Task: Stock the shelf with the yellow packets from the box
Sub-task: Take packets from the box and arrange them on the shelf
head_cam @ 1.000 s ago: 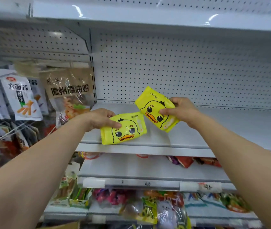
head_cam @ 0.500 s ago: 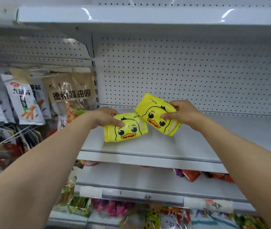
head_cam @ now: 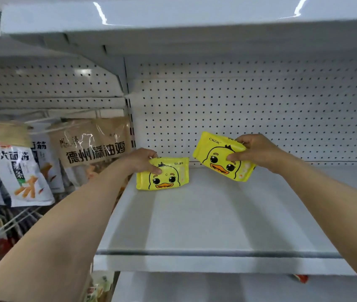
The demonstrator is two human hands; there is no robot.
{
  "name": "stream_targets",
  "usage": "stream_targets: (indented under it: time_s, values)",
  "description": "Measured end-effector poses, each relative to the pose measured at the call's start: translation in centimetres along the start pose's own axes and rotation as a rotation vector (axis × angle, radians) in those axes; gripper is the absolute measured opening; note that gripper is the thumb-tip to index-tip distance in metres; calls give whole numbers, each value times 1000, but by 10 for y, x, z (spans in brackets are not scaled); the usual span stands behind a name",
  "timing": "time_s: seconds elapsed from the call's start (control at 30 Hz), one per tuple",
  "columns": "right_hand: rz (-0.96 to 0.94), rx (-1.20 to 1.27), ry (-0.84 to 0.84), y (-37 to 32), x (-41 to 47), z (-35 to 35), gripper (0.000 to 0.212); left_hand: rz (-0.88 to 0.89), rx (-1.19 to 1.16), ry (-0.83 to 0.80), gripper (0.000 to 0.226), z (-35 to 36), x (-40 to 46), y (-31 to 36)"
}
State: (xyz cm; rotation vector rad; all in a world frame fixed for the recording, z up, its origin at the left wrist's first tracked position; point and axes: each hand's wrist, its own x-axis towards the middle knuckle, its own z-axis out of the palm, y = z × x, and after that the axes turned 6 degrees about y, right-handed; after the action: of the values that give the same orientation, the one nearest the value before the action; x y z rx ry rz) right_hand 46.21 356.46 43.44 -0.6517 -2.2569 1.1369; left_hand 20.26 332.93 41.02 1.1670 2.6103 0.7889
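Yellow packets, two of them with a duck face, are at the back of the white shelf (head_cam: 216, 214). The left packet (head_cam: 162, 174) stands on the shelf board close to the pegboard back wall (head_cam: 260, 105), gripped along its top edge by the left hand (head_cam: 139, 160), thumb on the front and fingers curled over behind. The right packet (head_cam: 223, 156) is tilted and looks clear of the board, pinched by the right hand (head_cam: 258, 152), thumb on the duck's face and fingers wrapped over the top edge.

Risk, as I judge it: the left packet may topple forward once those fingers let go, since nothing props it from the front. The tilted right packet could land askew or knock its neighbour, which sits just beside the left hand's thumb. The hanging snack bags (head_cam: 20, 166) beyond the left forearm could be brushed on withdrawal.
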Motion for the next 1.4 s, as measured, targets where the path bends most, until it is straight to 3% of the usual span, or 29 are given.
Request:
stream_targets:
  time_s: [0.2,0.5,0.77,1.4]
  values:
    - [6,-10,27,-2,27,19,31,69,68,-9,49,0,36,-29]
    - [10,-14,45,-2,50,33,31,200,84,181,52,6,65,-40]
    - [38,-33,66,3,59,42,32,218,117,351,50,15,74,-51]
    - [41,-54,86,3,62,43,34,218,370,526,45,25,89,-50]
